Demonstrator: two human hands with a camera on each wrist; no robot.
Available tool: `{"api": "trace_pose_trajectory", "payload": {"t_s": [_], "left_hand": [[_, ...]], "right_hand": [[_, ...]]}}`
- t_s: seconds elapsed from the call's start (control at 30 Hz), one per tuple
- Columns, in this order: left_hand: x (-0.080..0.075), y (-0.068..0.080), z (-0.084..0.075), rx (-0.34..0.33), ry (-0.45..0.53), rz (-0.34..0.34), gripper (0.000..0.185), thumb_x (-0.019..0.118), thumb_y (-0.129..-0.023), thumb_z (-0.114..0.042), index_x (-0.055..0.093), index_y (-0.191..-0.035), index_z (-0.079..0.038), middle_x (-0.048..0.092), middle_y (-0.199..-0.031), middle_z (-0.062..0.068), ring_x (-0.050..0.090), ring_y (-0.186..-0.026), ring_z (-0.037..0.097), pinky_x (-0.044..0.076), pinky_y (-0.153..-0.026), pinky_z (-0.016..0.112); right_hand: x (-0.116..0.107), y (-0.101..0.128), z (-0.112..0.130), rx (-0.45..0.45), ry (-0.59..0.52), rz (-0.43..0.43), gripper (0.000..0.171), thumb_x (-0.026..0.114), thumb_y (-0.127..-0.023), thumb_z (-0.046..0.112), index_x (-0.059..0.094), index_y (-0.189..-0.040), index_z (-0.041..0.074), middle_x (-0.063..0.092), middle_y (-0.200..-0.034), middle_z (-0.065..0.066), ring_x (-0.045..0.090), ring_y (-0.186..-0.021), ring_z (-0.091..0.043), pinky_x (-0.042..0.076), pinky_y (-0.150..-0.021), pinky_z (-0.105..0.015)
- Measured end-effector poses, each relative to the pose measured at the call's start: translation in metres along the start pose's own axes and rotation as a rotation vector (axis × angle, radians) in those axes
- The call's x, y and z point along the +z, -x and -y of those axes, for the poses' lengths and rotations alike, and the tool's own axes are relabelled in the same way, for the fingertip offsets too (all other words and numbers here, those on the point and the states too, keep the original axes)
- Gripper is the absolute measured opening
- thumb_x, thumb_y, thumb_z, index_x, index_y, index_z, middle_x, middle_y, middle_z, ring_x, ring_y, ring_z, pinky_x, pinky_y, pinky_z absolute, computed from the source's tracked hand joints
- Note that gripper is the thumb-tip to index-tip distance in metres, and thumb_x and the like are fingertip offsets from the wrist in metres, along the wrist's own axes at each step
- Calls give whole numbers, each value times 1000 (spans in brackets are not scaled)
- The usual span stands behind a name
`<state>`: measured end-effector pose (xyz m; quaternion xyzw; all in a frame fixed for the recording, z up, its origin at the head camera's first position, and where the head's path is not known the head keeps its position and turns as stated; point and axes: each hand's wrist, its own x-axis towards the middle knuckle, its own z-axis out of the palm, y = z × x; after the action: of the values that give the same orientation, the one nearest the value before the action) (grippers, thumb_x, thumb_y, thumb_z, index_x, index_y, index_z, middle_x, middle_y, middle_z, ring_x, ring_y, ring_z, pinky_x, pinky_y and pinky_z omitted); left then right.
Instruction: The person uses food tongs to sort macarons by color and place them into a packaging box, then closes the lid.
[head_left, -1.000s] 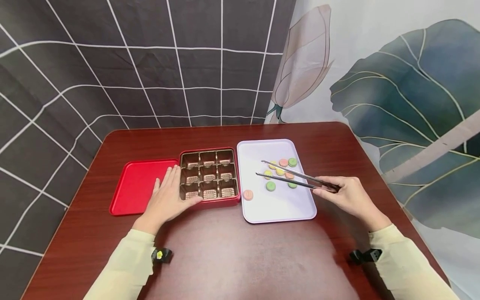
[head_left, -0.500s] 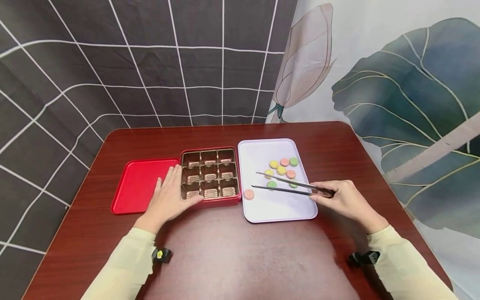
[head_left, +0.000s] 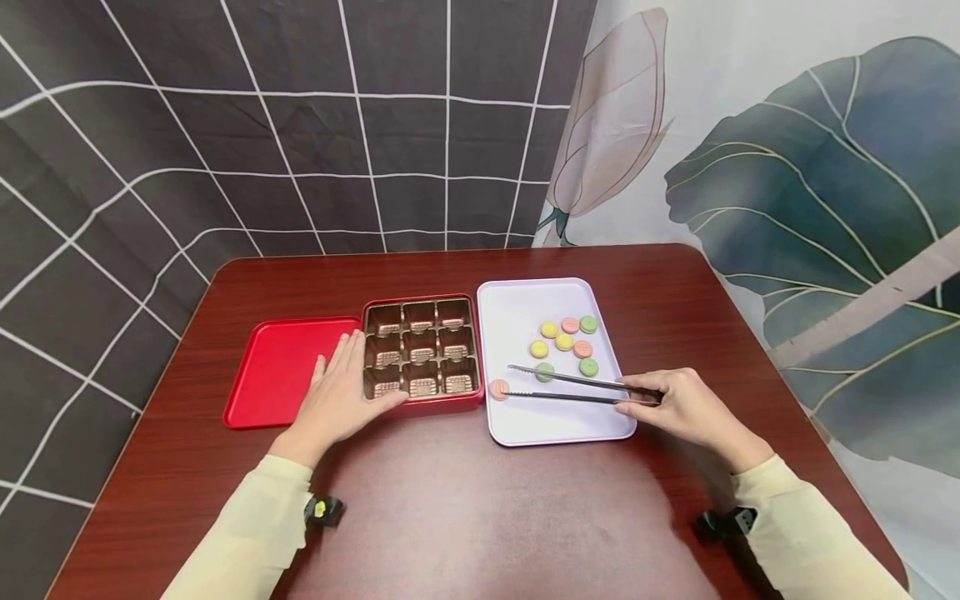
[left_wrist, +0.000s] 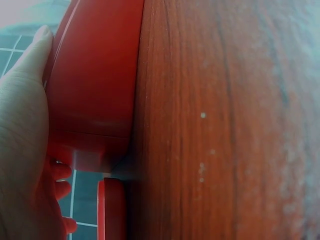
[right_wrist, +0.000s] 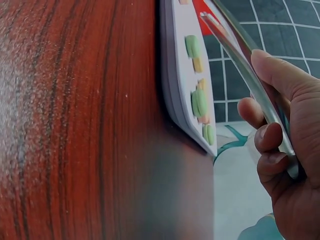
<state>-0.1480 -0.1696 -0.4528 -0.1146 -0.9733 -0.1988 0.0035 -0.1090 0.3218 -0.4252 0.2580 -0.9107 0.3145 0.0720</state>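
My right hand (head_left: 686, 408) grips a pair of metal tongs (head_left: 577, 379) by the handle end. The tongs' arms stand apart over a pale lilac tray (head_left: 525, 300), with nothing visible between them. One tip is beside or over a pink macaron (head_left: 498, 389) near the tray's left edge; contact cannot be told. The other arm passes over a green macaron (head_left: 544, 372). Fingers extended, my left hand (head_left: 333, 400) rests against the left front corner of a red box (head_left: 422, 407) with a brown divided insert (head_left: 420, 344). In the left wrist view, the thumb lies along the box (left_wrist: 95, 75).
Several yellow, pink and green macarons (head_left: 564, 342) lie on the tray's right half. A red lid (head_left: 273, 375) lies left of the box. Everything stands on a dark red wooden table (head_left: 480, 500), with a grid-patterned curtain (head_left: 300, 125) behind it.
My right hand has brought the tongs toward me and slightly left, from above the macaron group to the pink macaron at the tray's left edge. The left hand has stayed at the box.
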Motion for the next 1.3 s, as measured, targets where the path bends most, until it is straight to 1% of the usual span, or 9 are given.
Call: {"api": "trace_pose_trajectory", "payload": {"t_s": [0.27,0.6,0.77,0.9,1.13,1.3], "left_hand": [[1,-1,1,6,6,-5,120,57,-74,-77,11,-153,-1,15,-158,18,9,-146,33,9,-112,62],[0,-1,0,-1,6,1,121,53,-72,-81,12,-153,-1,16,-158,18,9,-146,33,9,-113,60],[0,-1,0,-7,4,3,122,52,-72,-83,12,-153,-2,15,-158,17,9,-146,32,9,-113,59],[-1,-1,-1,-7,8,5,121,54,-73,-81,11,-153,-1,15,-159,17,9,-146,31,8,-113,59],[-1,-1,-1,0,10,11,119,58,-75,-76,10,-153,-1,14,-158,18,9,-146,33,8,-113,60],[-1,0,0,3,4,11,118,59,-74,-75,12,-153,-1,15,-158,18,9,-146,33,9,-113,60]], "right_hand": [[4,-1,-1,-17,19,8,30,87,-68,16,77,-96,8,69,-77,10,58,-60,1,47,-53,-12],[9,-5,-1,-23,12,35,29,87,-70,18,77,-96,10,66,-74,15,56,-58,1,44,-50,-11],[10,-7,-1,-26,8,44,28,86,-71,18,77,-96,9,67,-74,16,56,-58,2,44,-50,-12],[11,-9,-1,-33,11,41,27,86,-71,17,77,-94,9,68,-75,14,55,-58,2,43,-49,-12],[12,-11,-2,-40,24,37,24,86,-71,17,78,-93,10,69,-76,13,49,-53,2,37,-45,-11],[13,-10,-2,-40,34,36,24,85,-71,18,78,-92,9,70,-77,12,49,-54,2,37,-46,-11]]}}
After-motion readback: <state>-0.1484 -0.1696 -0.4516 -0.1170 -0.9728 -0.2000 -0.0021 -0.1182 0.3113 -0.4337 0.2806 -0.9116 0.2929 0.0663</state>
